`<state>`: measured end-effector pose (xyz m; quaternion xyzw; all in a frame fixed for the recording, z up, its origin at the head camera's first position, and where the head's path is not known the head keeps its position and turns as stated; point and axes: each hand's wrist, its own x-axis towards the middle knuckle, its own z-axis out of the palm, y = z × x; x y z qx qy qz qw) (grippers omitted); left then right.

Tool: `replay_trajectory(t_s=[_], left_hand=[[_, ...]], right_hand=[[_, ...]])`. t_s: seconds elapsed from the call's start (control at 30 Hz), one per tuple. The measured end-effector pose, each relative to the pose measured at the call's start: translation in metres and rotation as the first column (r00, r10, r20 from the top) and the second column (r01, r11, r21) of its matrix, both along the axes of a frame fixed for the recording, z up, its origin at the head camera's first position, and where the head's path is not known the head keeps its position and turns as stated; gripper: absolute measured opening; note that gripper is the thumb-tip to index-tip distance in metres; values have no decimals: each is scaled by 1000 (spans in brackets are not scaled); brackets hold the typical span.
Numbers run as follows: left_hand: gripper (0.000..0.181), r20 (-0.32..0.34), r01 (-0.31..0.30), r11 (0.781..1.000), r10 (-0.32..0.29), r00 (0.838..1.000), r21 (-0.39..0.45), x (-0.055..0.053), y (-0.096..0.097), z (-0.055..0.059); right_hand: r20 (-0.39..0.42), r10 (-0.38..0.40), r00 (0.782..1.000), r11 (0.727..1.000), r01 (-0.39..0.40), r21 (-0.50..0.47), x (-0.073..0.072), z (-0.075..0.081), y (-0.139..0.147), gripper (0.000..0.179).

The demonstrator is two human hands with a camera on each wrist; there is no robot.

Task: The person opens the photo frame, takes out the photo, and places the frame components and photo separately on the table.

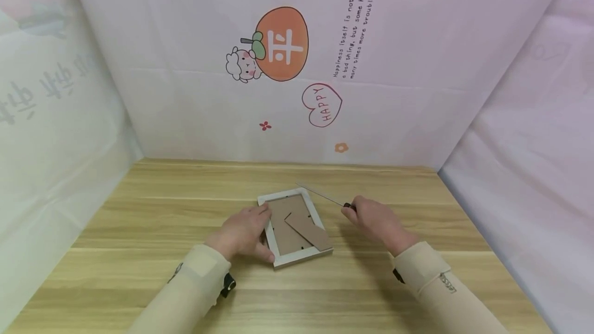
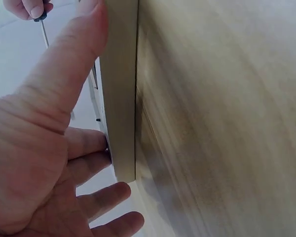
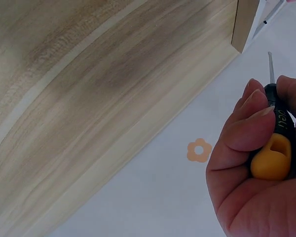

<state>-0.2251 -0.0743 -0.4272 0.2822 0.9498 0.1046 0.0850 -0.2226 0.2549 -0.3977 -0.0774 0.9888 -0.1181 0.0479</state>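
Observation:
A picture frame [image 1: 295, 257] lies back side up on the wooden table, with a white border, a brown backing board [image 1: 282, 239] and a brown stand leg [image 1: 312, 232]. My left hand [image 1: 243, 233] rests along its left side. The left wrist view shows that thumb on the frame's edge [image 2: 119, 98], two fingertips touching it lower down and the other two fingers loose. To the right of the frame, my right hand [image 1: 378, 220] grips a screwdriver [image 3: 271, 165] by its black and yellow handle. Its thin metal shaft points left, over the frame's far right corner.
Wood-grain table [image 1: 176, 189] surrounds the frame. Behind it hangs a white printed cloth [image 1: 195, 112], with pale cloth walls at the left [image 1: 55, 133] and right [image 1: 524, 169]. Small black tabs [image 1: 309, 216] stick out along the backing board's edge.

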Motion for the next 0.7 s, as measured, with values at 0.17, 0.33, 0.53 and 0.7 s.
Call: replay_trajectory(t_s=[0.17,0.33,0.53,0.7], left_hand=[[120,-23,-10,1000,9,1000,-27,1,3,-3],[123,-60,-33,999,31,998,-42,10,9,-6],[123,-129,-76,991,61,990,-114,25,20,-6],[125,-191,-140,972,103,976,-189,36,30,-5]], right_hand=[[11,-7,1000,1000,7,-1,-1,0,-2,37],[19,-14,1000,1000,15,-16,-2,-3,-3,36],[14,-14,1000,999,15,-39,1,-4,-3,34],[13,-14,1000,999,15,-50,2,-5,-2,33]])
